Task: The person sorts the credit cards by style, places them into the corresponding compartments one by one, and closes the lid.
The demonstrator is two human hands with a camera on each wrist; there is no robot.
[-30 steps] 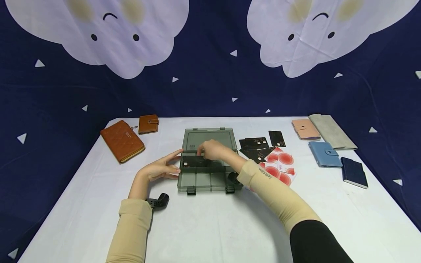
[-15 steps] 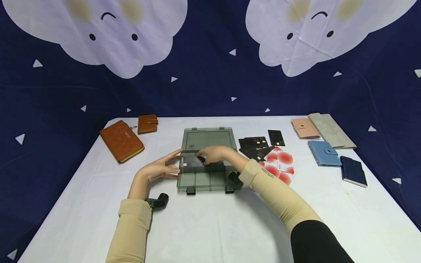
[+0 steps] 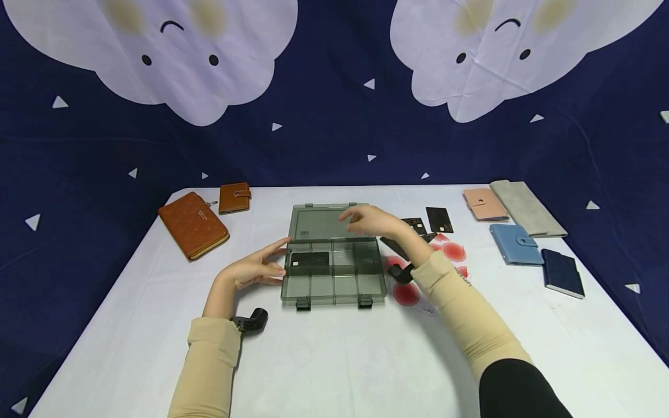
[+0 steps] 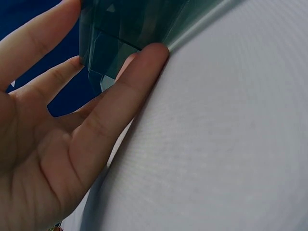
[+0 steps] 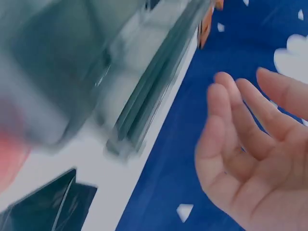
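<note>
A translucent green plastic organizer box (image 3: 346, 288) lies on the white table, its lid (image 3: 319, 223) folded back. One black card (image 3: 313, 261) lies flat in the back left part of the box. My left hand (image 3: 253, 269) touches the box's left side with extended fingers, and the left wrist view shows a fingertip (image 4: 155, 52) against its edge. Above the lid's right side hovers my right hand (image 3: 373, 222), fingers loosely bent. In the right wrist view nothing is between the fingers of that hand (image 5: 255, 149).
Black cards (image 3: 441, 219) and red-and-white patterned cards (image 3: 406, 294) lie right of the box, partly behind my right arm. At far right are pink (image 3: 487, 206), grey (image 3: 528, 209), blue (image 3: 516, 245) and navy (image 3: 563, 273) wallets. Two brown wallets (image 3: 194, 225) sit at back left.
My right hand has let go of the black card, which now lies flat in the box. That hand has risen and moved right and back. The left hand stays at the box's side.
</note>
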